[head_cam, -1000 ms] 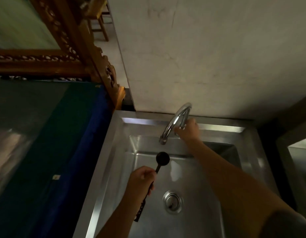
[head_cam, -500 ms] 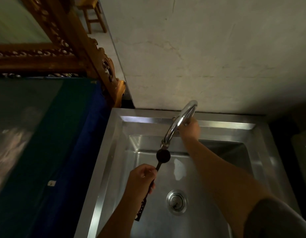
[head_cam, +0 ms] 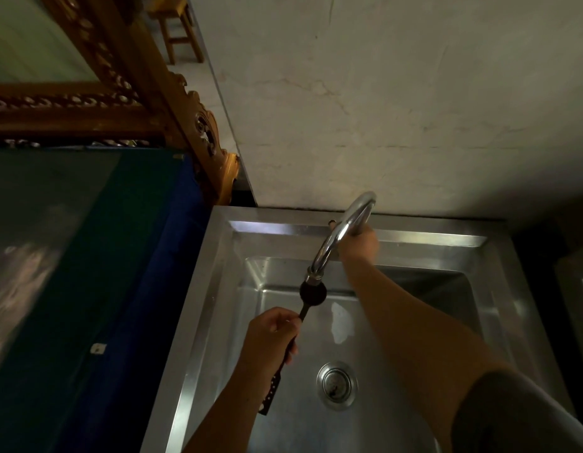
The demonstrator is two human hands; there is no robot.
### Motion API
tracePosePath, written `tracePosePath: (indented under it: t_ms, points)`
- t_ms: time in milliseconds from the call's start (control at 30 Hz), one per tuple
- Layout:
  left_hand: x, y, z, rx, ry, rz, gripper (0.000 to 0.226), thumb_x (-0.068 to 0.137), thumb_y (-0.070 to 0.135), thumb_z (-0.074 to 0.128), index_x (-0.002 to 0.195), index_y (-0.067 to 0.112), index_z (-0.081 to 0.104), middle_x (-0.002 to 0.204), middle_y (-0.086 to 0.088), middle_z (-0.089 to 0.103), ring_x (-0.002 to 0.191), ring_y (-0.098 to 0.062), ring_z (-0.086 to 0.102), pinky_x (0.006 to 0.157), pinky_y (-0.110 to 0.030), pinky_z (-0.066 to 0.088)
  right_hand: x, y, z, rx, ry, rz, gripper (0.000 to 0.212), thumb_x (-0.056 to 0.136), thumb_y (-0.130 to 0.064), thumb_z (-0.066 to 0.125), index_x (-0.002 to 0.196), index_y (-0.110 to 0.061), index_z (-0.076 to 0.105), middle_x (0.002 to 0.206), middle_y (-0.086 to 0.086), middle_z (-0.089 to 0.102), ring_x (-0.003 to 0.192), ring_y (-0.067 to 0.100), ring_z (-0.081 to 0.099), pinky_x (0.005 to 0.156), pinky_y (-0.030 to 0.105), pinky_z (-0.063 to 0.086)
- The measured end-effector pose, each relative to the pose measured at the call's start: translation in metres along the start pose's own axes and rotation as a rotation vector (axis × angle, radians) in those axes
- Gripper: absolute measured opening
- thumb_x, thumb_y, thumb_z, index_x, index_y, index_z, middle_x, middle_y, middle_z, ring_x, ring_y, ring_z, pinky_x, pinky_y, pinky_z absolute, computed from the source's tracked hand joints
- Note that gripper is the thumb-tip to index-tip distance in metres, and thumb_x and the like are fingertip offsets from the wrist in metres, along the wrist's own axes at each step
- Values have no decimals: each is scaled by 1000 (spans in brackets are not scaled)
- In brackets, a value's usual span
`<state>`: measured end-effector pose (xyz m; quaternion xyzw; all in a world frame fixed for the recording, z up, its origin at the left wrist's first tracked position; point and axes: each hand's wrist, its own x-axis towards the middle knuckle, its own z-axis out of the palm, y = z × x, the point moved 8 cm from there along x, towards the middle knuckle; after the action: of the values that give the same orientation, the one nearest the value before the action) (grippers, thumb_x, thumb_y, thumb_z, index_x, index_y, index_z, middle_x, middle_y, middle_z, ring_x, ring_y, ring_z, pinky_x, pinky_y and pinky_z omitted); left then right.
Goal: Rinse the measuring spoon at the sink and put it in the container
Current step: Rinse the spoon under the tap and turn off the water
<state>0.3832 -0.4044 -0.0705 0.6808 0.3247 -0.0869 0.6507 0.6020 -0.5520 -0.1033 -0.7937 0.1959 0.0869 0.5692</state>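
Observation:
My left hand (head_cam: 273, 338) grips the long black handle of the measuring spoon (head_cam: 312, 292), whose round bowl sits directly under the spout of the curved chrome tap (head_cam: 341, 235). My right hand (head_cam: 359, 245) reaches across the steel sink (head_cam: 218, 289) and is closed around the tap's base, behind the spout. I see no running water. The drain (head_cam: 336, 384) lies in the basin below the spoon. No container is in view.
A dark green surface with a blue edge (head_cam: 126, 289) lies left of the sink. A carved wooden frame (head_cam: 172, 103) leans behind it, and a wooden stool (head_cam: 179, 31) stands farther back. The bare wall (head_cam: 398, 109) rises right behind the tap.
The spoon's bowl has moved up from just below and left of the spout to directly under it. My right hand has stayed on the tap.

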Motion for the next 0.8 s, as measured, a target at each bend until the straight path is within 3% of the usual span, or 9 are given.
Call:
tracePosePath:
  t_ms: [100,167,200,267,333,400,467,600,800]
  points:
    - [-4,1,1,17,-4,0,10,88,9,58,88,2,65,63,-13,61,43,-13,54,40,-22,45,-8,4,-6,-29,-22,8,17,84,-18,68,95,-18,56,104,7,62,92,20,65,81,35,56]
    - [-7,3,2,26,-2,2,10,88,8,57,88,2,66,65,-14,62,45,-13,55,42,-22,46,-20,16,-15,-71,-22,32,39,83,-19,70,117,-13,51,116,3,50,100,19,57,89,35,52]
    - [-10,4,2,23,-1,4,10,88,8,57,88,3,66,66,-14,62,47,-14,56,43,-23,46,-29,22,-21,-116,-16,36,38,85,-19,68,118,-12,51,115,2,49,97,17,55,87,34,51]
    - [-16,9,3,20,8,14,11,88,8,57,89,4,67,68,-15,62,51,-17,57,45,-26,46,-54,39,-25,-161,-123,93,17,92,-23,58,103,-11,59,103,5,60,85,17,58,78,32,51]
    - [-20,13,3,12,29,24,11,88,8,57,89,5,67,67,-13,62,50,-17,56,44,-26,45,-85,60,-10,96,-395,278,25,95,-33,51,98,-12,64,96,11,69,88,22,65,79,36,54]
    - [-23,18,3,-20,47,34,12,88,6,57,92,6,68,61,-11,60,46,-16,54,41,-25,42,-118,62,7,429,-651,424,40,96,-42,49,110,-9,65,104,15,73,99,30,68,81,43,55]
    - [-26,24,4,-48,64,41,16,88,5,57,94,12,70,58,-8,59,44,-15,52,40,-25,40,-135,56,13,584,-751,485,49,96,-46,46,117,-6,64,110,17,73,101,32,68,82,44,55]
    - [-29,28,2,-28,93,57,15,89,8,56,92,15,69,58,-7,60,41,-12,52,39,-23,40,-144,39,15,690,-737,492,48,97,-41,46,124,-3,60,117,18,67,104,33,64,84,42,52]
    - [-29,23,-3,-23,93,41,18,89,6,53,89,16,67,73,-12,65,49,-16,54,42,-24,40,-144,36,18,761,-686,504,31,98,-20,46,114,1,61,101,21,67,91,32,66,80,41,56]
